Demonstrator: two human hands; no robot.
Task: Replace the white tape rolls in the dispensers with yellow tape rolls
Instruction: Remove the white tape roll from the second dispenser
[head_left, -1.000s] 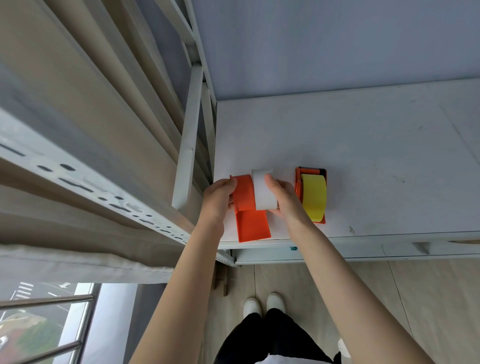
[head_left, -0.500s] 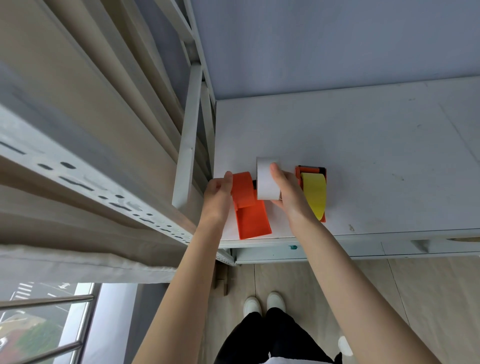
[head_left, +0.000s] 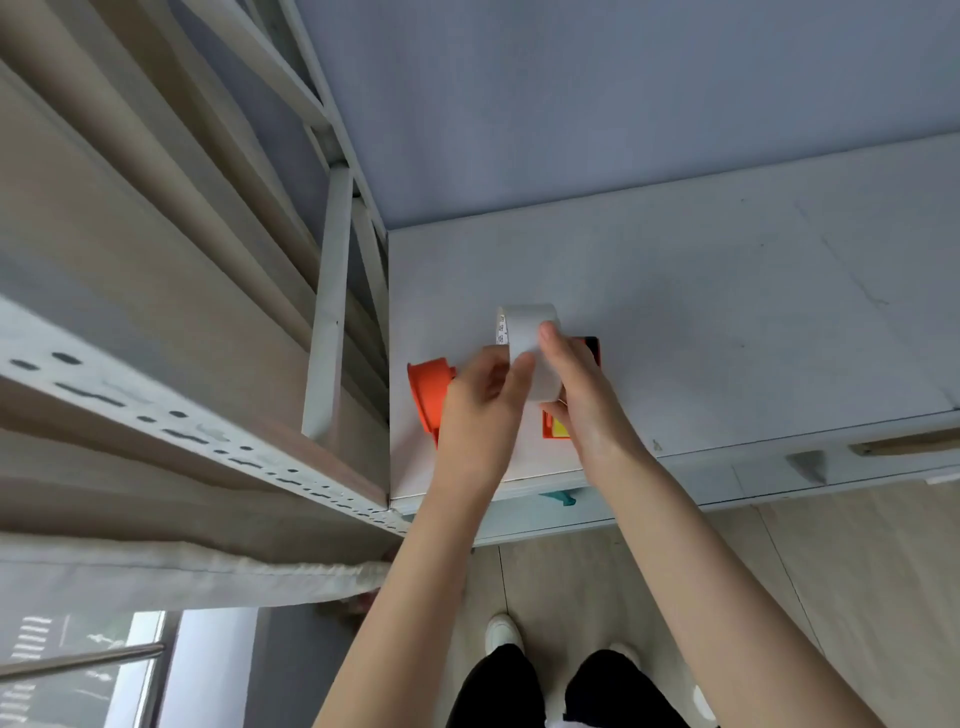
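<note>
I hold a white tape roll lifted above the white table, near its front left corner. My right hand grips its right side and my left hand pinches its lower left edge. An empty orange dispenser lies on the table just left of my left hand, partly hidden by it. A second orange dispenser holding a yellow tape roll sits under my right hand, mostly covered.
A white metal frame post and beige shelving stand directly left of the table. A grey-blue wall backs the table. Drawer handles show below the front edge. My shoes stand on the wood floor below.
The white roll has come off the left orange dispenser and risen. My left hand let go of the dispenser and joined my right hand on the roll.
</note>
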